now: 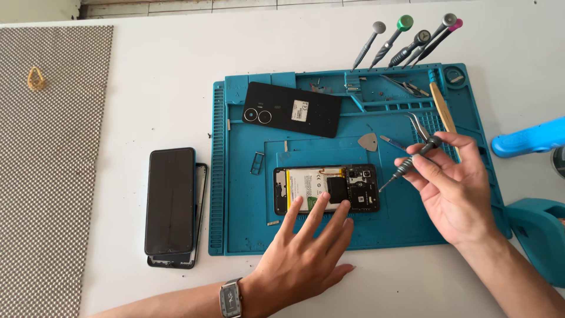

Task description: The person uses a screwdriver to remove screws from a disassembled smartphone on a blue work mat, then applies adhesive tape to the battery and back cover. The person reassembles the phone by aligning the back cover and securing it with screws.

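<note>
Opened smartphone [326, 188], its back off and battery and circuit board exposed, lies face down in the middle of the frame on a blue repair mat [235, 224]. Starting at the far left, a grey woven mat [53, 176] covers the table edge, with a small yellowish loop [36, 78] on it in the upper left. Right of it, on the white table [159, 82], a dark phone screen [170, 200] lies on top of a thin phone frame [200, 194]. On the blue mat, a small SIM tray [257, 163] sits just left of the open phone, and the black back cover [292, 109] with two camera rings lies above it. The left hand [306, 253], wearing a wristwatch [231, 298], comes in from the bottom centre with fingers spread flat; the fingertips [325, 197] rest on the phone's lower edge and grip nothing. A grey triangular pick [368, 141] lies above and right of the phone. The right hand [450, 188], at centre right, pinches a precision screwdriver [409, 164] between thumb and fingers, its tip just beside the phone's right end. Bent tweezers [418, 125] lie just above that hand. More screwdrivers [406, 41] stand in the mat's upper right rim, and blue plastic objects [527, 138] sit at the right edge.
</note>
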